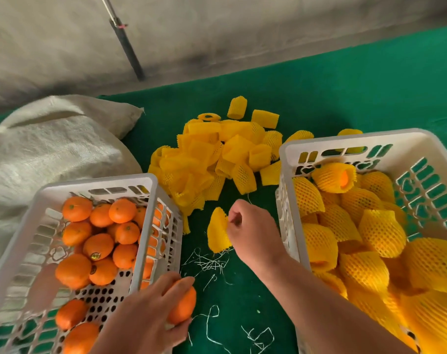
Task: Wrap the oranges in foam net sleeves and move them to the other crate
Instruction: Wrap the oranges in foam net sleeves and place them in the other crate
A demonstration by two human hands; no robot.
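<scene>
My left hand point(150, 310) grips a bare orange point(184, 306) just right of the left white crate point(143, 226), which holds several unwrapped oranges point(99, 246). My right hand point(250, 231) pinches one yellow foam net sleeve point(217, 232) above the green cloth, between the two crates. The right white crate point(288, 154) is nearly full of oranges wrapped in yellow sleeves point(380, 231). A pile of loose yellow sleeves point(212, 159) lies on the cloth behind my hands.
A green cloth point(345, 93) covers the table. A beige woven sack point(51, 144) lies at the left behind the orange crate. White thread scraps point(209, 264) litter the cloth near me. A dark pole point(127, 47) leans against the grey wall.
</scene>
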